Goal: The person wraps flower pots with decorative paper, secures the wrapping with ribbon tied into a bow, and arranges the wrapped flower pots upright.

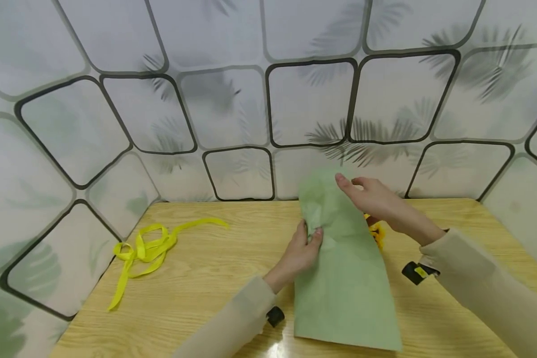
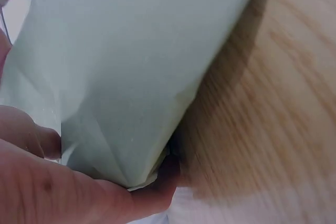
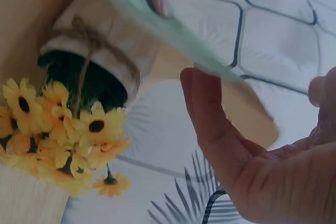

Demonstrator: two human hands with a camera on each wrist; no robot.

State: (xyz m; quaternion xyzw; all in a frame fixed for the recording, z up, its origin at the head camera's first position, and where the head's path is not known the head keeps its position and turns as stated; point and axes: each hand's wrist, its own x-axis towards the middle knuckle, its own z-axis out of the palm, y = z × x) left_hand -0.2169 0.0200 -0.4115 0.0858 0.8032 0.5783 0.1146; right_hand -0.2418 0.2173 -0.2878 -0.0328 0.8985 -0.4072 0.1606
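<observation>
A sheet of light green paper (image 1: 344, 293) stands tilted over the table in the head view, creased near its upper left side. My left hand (image 1: 299, 254) pinches that creased side, thumb in front and fingers behind. Beside the upper right edge is my right hand (image 1: 378, 203), its thumb apart from its fingers. The right wrist view shows the right hand's fingertips (image 3: 206, 80) touching the paper's edge without the thumb closing on it. Artificial yellow flowers (image 3: 68, 135) in a pale wrapped pot (image 3: 105, 30) tied with twine lie behind the paper, mostly hidden from the head view.
A loose yellow ribbon (image 1: 149, 251) lies tangled at the left of the wooden table (image 1: 206, 288). A patterned cloth (image 1: 232, 114) with dark outlines and leaf shapes hangs behind the table and along its sides.
</observation>
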